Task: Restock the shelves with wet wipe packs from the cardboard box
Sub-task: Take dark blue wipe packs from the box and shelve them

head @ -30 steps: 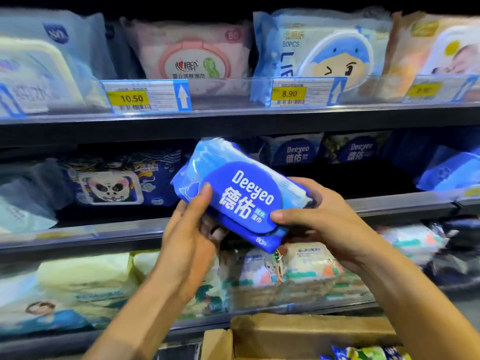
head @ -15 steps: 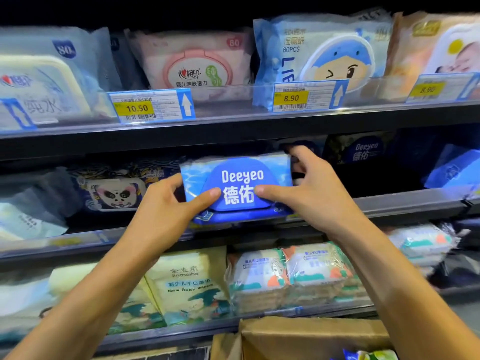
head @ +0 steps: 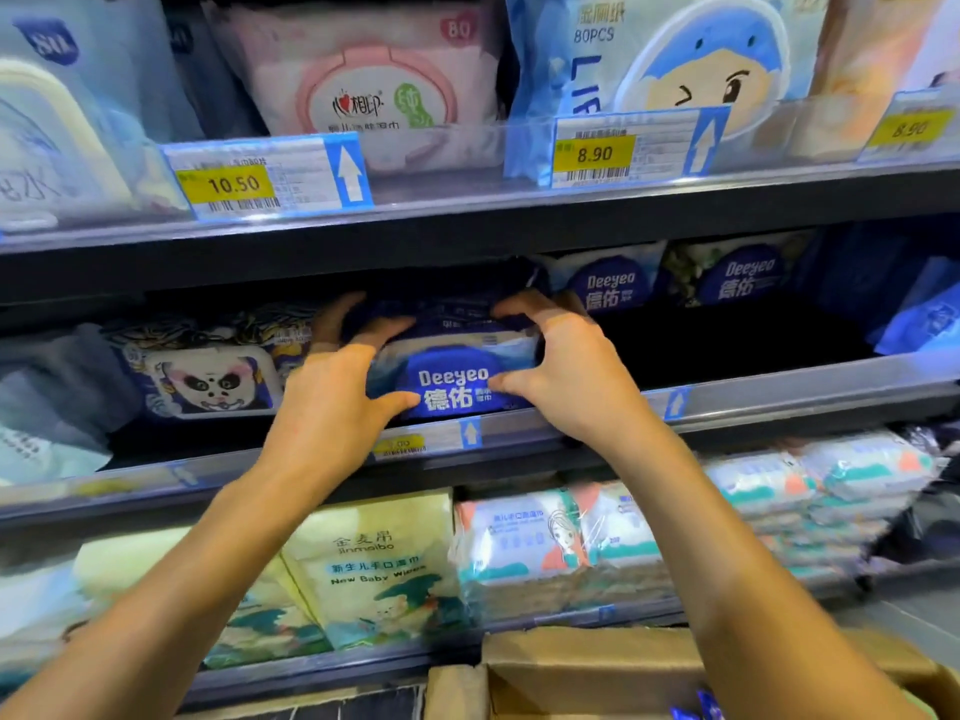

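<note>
A blue Deeyeo wet wipe pack (head: pixel 453 379) stands upright inside the middle shelf (head: pixel 779 392), just behind its front rail. My left hand (head: pixel 332 402) grips its left side, fingers over the top and thumb on the front. My right hand (head: pixel 566 366) grips its right side the same way. Two more Deeyeo packs (head: pixel 610 285) stand further back to the right. The cardboard box (head: pixel 561 667) sits open at the bottom edge, with a bit of blue packaging showing inside.
A panda-print pack (head: pixel 208 381) sits left of my hands on the same shelf. To the right of them the shelf is dark. The upper shelf holds pink and blue packs behind price tags (head: pixel 595 153). The lower shelf holds yellow baby wipes (head: pixel 374 569) and white packs.
Both hands have carried the Deeyeo pack forward and down into the middle shelf, turning it upright, and my fingers now wrap over its top. The camera has moved closer.
</note>
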Available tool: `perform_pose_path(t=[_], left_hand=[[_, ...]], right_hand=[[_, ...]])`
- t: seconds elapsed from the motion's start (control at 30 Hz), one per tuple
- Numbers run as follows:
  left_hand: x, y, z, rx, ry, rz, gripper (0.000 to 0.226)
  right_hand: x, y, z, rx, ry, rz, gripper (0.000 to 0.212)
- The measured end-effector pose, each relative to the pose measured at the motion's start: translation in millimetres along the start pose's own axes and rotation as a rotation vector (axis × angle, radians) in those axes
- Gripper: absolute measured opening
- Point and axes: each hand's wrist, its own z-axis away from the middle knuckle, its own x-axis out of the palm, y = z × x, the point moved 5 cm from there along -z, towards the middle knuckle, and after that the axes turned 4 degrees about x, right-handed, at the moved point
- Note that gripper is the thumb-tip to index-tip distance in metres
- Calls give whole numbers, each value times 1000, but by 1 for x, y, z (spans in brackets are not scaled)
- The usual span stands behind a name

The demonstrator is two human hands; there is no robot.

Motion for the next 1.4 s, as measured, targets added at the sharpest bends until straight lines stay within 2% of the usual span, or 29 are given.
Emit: perform_pose_path(t=[0.07,0.17,0.27,0.33,0.4,0.53,0.6,0.8,0.93,1.07,1.2,1.3,1.4], left_hand=[[2,0,-10,25,-62,57,73],[1,-1,-24,54,-128,10,76],[-3,4,-19,38,-162,-88,71],[-8,7,-10,-8,-148,-236,59],[-15,14,1,-13,-115,-314,58],[-19,34,29,278,59,-249,71],[-12,44,47,407,68,-144,70],[35,87,94,648,-112,-35,68],[74,121,119,776,-265,-49,79],[108,156,139,871,-459,-35,86],[149,182,158,930,-707,-110,92],[172,198,166,928,-777,-143,93],[187,210,175,866,-869,-146,93]], right_hand=[[1,0,-5,8,5,-4,56],[3,-1,-12,15,2,18,57],[1,-4,-10,18,-22,79,58],[-2,-8,-2,-3,6,193,54],[-8,-13,8,-43,28,317,57],[-28,-10,39,-70,-11,310,79],[-37,0,64,-110,-59,356,83],[-72,57,139,20,-150,521,87],[-80,89,182,73,-243,551,80],[-83,122,213,157,-399,569,90],[-84,168,242,215,-498,574,88],[-90,202,261,235,-539,616,80],[-97,231,278,251,-581,536,73]])
